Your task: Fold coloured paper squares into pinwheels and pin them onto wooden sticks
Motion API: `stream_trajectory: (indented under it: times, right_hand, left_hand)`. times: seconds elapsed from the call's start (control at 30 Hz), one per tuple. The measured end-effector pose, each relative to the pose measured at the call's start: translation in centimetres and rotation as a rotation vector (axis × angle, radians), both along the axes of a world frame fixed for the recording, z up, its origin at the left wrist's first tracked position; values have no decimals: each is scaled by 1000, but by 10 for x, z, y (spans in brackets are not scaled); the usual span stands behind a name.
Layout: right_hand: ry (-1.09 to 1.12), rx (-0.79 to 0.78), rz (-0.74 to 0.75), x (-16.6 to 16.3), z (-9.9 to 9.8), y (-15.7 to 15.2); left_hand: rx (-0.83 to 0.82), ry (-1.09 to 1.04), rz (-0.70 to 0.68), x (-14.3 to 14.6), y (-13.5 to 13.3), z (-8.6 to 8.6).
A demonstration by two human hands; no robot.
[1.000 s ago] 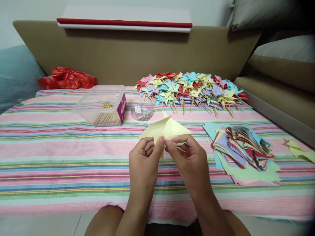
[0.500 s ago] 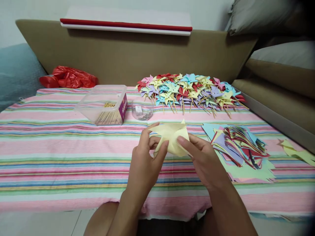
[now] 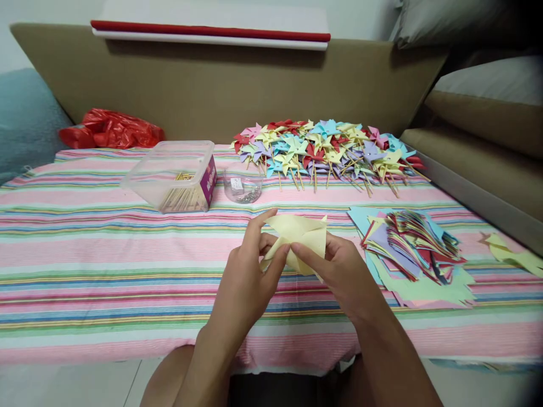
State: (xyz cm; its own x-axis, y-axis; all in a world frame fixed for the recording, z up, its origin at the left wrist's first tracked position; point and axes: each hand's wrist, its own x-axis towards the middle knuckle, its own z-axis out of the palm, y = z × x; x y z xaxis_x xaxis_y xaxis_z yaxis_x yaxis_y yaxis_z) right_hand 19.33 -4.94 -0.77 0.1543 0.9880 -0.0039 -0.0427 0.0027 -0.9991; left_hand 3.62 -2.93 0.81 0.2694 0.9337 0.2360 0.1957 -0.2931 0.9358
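Note:
A pale yellow paper square (image 3: 302,233), partly folded, is held above the striped cloth by both hands. My left hand (image 3: 248,277) pinches its left side between thumb and fingers. My right hand (image 3: 339,272) grips its right side, thumb pressed on the paper's middle. Behind them lies a heap of finished paper pinwheels (image 3: 322,150) on wooden sticks, in several colours. A stack of cut coloured paper sheets (image 3: 413,249) lies to the right of my right hand.
A clear plastic box of wooden sticks (image 3: 176,175) and a small clear cup of pins (image 3: 242,186) stand at the back left. A red plastic bag (image 3: 112,129) lies behind them. Yellow paper scraps (image 3: 511,254) lie at far right. The striped cloth (image 3: 106,282) covers the table.
The yellow paper has been turned and folded in toward its middle. Both hands rose slightly and moved a little away from me, with the fingers shifting along the paper.

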Motion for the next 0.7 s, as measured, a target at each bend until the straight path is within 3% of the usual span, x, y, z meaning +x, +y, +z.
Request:
stream_trajectory:
  times: [0.17,0.3,0.43,0.7]
  right_hand:
    - [321,32,-137,-16,1,3]
    - [517,108,-157,-33,7,4]
    - [541,109,-172,-41,11,2]
    - [564,69,-140,-48,2,2]
  left_hand:
    - [-148,-239,71,3,1,1]
    - [-297,-366,20,8,1,1]
    - [-315,-452,37,16,-2,0]
    - [-308,-513,208,20,-3,-4]
